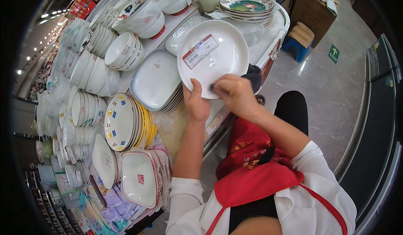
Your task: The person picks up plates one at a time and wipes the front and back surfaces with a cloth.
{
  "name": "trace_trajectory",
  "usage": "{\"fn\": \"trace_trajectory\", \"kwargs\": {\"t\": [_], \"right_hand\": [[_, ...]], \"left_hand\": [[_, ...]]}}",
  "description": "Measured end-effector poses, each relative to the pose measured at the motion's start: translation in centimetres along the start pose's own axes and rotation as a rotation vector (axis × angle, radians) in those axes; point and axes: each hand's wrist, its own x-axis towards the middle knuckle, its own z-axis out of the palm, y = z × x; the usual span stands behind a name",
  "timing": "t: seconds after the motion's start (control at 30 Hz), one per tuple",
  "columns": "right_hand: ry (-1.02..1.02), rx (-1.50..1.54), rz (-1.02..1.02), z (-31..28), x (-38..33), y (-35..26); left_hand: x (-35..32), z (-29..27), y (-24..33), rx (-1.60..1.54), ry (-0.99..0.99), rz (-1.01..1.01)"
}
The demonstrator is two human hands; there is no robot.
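A shop display table [268, 46] crowded with crockery fills the view, with grey polished floor to the right and a blue stool [296, 47] beside a cardboard box [312, 12]. Over the table's near edge the person holds a round white plate [214, 54] tilted up toward the camera, a price label [200, 51] stuck to its face. The left hand [195, 102] grips the plate's lower rim, thumb on the face and fingers closed behind. The right hand [235, 93] is bunched around a dark cloth [253, 76], pressing it to the lower right part of the plate. Wiping seems under way rather than finished: the cloth sits at the rim, though glare makes it hard to tell which parts are already clean. The label is still on. Beneath the plate lie a stack of rounded square plates [156, 80] and yellow-rimmed flowered plates [126, 123] on edge.
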Motion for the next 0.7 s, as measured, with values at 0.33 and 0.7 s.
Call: {"fn": "trace_trajectory", "kwargs": {"t": [0.33, 0.7], "right_hand": [[0.127, -0.04, -0.371, 1.3, -0.1, 1.2], [0.635, 0.472, 0.438, -0.5, 1.5, 4.8]], "left_hand": [[0.2, 0.4, 0.9, 0.092, 0.084, 0.155], [0.7, -1.1, 2.2, -0.247, 0.095, -0.004]]}}
